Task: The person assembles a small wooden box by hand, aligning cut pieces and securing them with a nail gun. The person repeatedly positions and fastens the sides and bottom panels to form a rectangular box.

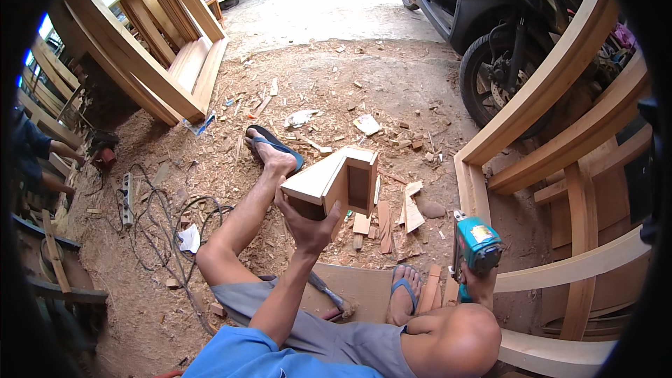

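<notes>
My left hand (pixel 312 229) grips a small wooden box-like piece (pixel 315 178) from below and holds it up in front of me, tilted. The piece has a pale angled top panel and a darker open recess on its right side. Off to the right, my right hand (pixel 480 284) is wrapped around the handle of a teal and black nail gun (pixel 480 241). The gun is held upright beside my bent right knee, apart from the wooden piece. A tool with a dark metal shaft (pixel 323 287) lies by my lap, partly hidden by my left forearm.
Large wooden frames stand at the left (pixel 133 56) and right (pixel 539 105). Cables (pixel 161 238) run from a power strip (pixel 127 199). Wood scraps (pixel 413 211) and shavings cover the ground; cardboard (pixel 371 281) lies before me. A motorbike (pixel 490 21) stands far right. Another person (pixel 35 147) is at the left edge.
</notes>
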### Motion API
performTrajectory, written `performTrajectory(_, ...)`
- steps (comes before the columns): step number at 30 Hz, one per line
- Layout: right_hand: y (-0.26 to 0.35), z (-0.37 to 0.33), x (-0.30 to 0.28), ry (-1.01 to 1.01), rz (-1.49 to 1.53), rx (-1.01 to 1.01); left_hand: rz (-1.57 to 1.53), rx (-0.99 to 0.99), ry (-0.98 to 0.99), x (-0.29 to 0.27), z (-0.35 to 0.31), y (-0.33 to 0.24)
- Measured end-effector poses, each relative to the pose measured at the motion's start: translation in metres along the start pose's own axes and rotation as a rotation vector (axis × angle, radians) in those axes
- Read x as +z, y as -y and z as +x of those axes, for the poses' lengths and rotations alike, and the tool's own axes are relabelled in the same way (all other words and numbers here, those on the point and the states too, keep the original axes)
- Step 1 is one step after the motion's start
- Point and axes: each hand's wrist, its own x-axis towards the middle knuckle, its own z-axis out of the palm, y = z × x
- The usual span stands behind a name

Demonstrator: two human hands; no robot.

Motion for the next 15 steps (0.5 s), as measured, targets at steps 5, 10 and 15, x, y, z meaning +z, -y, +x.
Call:
performTrajectory(5,-0.022,0.036,0.050,-0.091,-0.478,-0.060,0.204,0.373,-0.028,-0.013,0.002,0.007)
performTrajectory(10,-0.042,0.053,0.100,0.017,-0.687,0.032,0.122,0.353,-0.046,-0.018,0.004,0.009)
performTrajectory(15,-0.078,0.067,0.122,0.020,-0.807,0.034,0.198,0.381,-0.048,-0.017,0.003,0.005)
